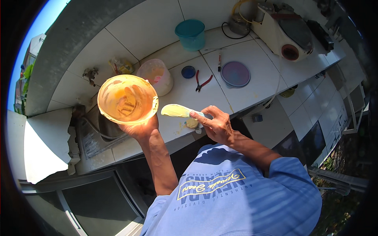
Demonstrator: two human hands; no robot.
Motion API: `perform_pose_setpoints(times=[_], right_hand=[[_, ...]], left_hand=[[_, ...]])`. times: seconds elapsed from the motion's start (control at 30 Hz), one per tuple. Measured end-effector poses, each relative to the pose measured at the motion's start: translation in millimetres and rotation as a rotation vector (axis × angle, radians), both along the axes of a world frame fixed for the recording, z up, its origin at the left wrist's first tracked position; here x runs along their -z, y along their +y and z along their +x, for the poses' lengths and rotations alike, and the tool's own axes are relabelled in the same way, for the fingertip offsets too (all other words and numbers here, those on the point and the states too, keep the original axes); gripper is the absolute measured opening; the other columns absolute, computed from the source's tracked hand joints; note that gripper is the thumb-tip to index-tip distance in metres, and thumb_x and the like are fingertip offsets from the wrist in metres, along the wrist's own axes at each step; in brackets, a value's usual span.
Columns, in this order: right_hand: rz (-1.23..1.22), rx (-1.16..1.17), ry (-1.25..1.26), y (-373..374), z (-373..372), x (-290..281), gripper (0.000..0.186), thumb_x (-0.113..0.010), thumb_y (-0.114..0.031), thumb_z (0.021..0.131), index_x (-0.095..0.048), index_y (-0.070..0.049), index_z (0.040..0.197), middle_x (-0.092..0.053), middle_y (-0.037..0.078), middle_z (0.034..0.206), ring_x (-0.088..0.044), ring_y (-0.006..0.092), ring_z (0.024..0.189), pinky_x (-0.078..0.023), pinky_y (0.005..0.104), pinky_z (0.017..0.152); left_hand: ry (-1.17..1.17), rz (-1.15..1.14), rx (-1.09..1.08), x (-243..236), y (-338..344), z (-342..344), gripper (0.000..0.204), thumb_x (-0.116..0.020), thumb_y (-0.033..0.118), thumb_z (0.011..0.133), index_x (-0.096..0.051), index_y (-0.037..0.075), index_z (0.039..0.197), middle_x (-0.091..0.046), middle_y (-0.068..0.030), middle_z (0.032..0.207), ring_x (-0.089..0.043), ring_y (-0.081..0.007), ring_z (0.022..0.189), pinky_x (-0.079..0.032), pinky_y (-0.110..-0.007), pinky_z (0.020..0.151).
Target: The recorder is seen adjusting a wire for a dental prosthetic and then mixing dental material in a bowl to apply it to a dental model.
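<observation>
My left hand [146, 129] is wrapped round the underside of a round plastic tub [107, 103], whose mouth tilts toward me. Yellow-orange paste is smeared over its inner wall and rim, with streaks at the bottom. In my right hand [219, 125] is a spatula [175, 111], my index finger stretched along it. Its blade, coated in pale yellow paste, points left toward the tub and stays apart from it. Just below the blade a small yellow lump [192, 123] shows at the counter's near edge; what it rests on is partly hidden.
On the white tiled counter [189, 100] are a pinkish translucent bucket [162, 82], a teal lidded bucket [191, 38], a dark blue lid [188, 72], red-handled pliers [204, 83], a marker [219, 62] and a purple lid [235, 74]. A sink [108, 122] lies left; a bulky machine [281, 35] stands far right.
</observation>
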State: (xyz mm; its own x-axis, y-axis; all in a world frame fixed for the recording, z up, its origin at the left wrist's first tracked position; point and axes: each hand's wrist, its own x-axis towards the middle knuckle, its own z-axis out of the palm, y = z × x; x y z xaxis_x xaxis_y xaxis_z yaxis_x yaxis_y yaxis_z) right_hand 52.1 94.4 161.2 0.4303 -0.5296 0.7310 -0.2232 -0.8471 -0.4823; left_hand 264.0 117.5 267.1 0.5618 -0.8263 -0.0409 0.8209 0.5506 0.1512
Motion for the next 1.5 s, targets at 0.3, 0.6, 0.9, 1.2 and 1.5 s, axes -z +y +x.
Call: perform_pose_setpoints(times=[0.3, 0.6, 0.9, 1.2, 1.5], right_hand=[[1.325, -0.684, -0.547, -14, 36, -69, 0.037, -0.06, -0.013, 0.099, -0.047, -0.001, 0.132, -0.062, 0.003, 0.072, -0.052, 0.0054, 0.06, -0.037, 0.0204, 0.05], [1.28, -0.352, -0.299, -6, -47, -28, 0.034, -0.06, -0.011, 0.098, -0.053, -0.001, 0.13, -0.067, 0.007, 0.083, -0.06, 0.0074, 0.066, -0.051, 0.0231, 0.063], [0.081, 0.013, 0.349, -78, -48, -107, 0.026, -0.069, -0.007, 0.088, -0.071, -0.012, 0.113, -0.069, 0.008, 0.083, -0.067, 0.0231, 0.065, -0.055, 0.0347, 0.06], [1.039, -0.573, 0.37, -89, -30, -43, 0.026, -0.064, -0.019, 0.094, -0.072, -0.006, 0.115, -0.063, 0.003, 0.063, -0.058, 0.0088, 0.058, -0.044, 0.0268, 0.051], [1.674, -0.595, -0.008, -55, -32, -28, 0.033, -0.061, -0.017, 0.097, -0.065, 0.002, 0.124, -0.06, 0.002, 0.075, -0.044, 0.002, 0.056, -0.025, 0.0168, 0.042]], left_hand=[[0.027, -0.169, 0.201, 21, -15, -19, 0.059, -0.063, 0.042, 0.092, -0.052, 0.007, 0.138, -0.053, -0.0153, 0.142, -0.042, -0.04, 0.136, -0.025, -0.061, 0.118], [0.03, -0.167, 0.192, 38, -27, -15, 0.057, -0.06, 0.041, 0.093, -0.051, 0.007, 0.138, -0.053, -0.0149, 0.14, -0.046, -0.0372, 0.133, -0.032, -0.06, 0.114], [-0.669, 0.094, -0.046, 47, -19, -10, 0.041, -0.055, 0.033, 0.097, -0.056, 0.002, 0.124, -0.059, -0.0169, 0.126, -0.062, -0.029, 0.114, -0.056, -0.048, 0.097], [-0.562, 0.11, -0.136, 65, -13, -18, 0.034, -0.066, 0.019, 0.094, -0.044, 0.001, 0.111, -0.056, -0.0149, 0.116, -0.066, -0.0247, 0.1, -0.061, -0.043, 0.089], [-0.667, 0.385, -0.277, 78, 3, -2, 0.046, -0.036, 0.038, 0.098, -0.056, 0.001, 0.116, -0.06, -0.0088, 0.114, -0.057, -0.0197, 0.111, -0.046, -0.038, 0.097]])
